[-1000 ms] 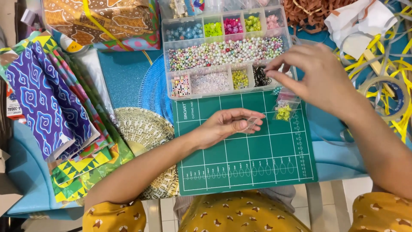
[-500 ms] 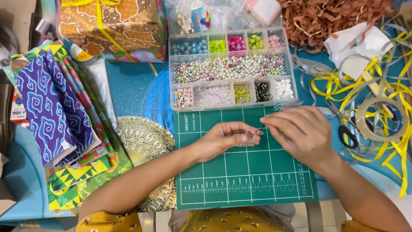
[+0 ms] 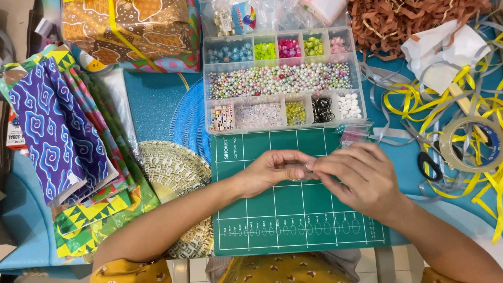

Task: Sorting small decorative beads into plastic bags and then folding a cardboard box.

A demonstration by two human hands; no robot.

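Now both hands meet over the green cutting mat [image 3: 293,220]: the right hand [image 3: 361,178], back from the far bead organiser [image 3: 283,78], pinches something tiny against the left hand [image 3: 275,169] fingertips, too small to identify.

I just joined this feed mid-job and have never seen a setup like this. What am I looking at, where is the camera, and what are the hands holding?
There is no machine: one camera on a person's head looks down at their own bare hands. The left hand and right hand meet fingertip to fingertip over a green cutting mat, pinching something too small to identify. Behind the mat sits a clear bead organizer with coloured beads. Patterned paper sheets lie left; yellow ribbon, a tape roll and scissors lie right.
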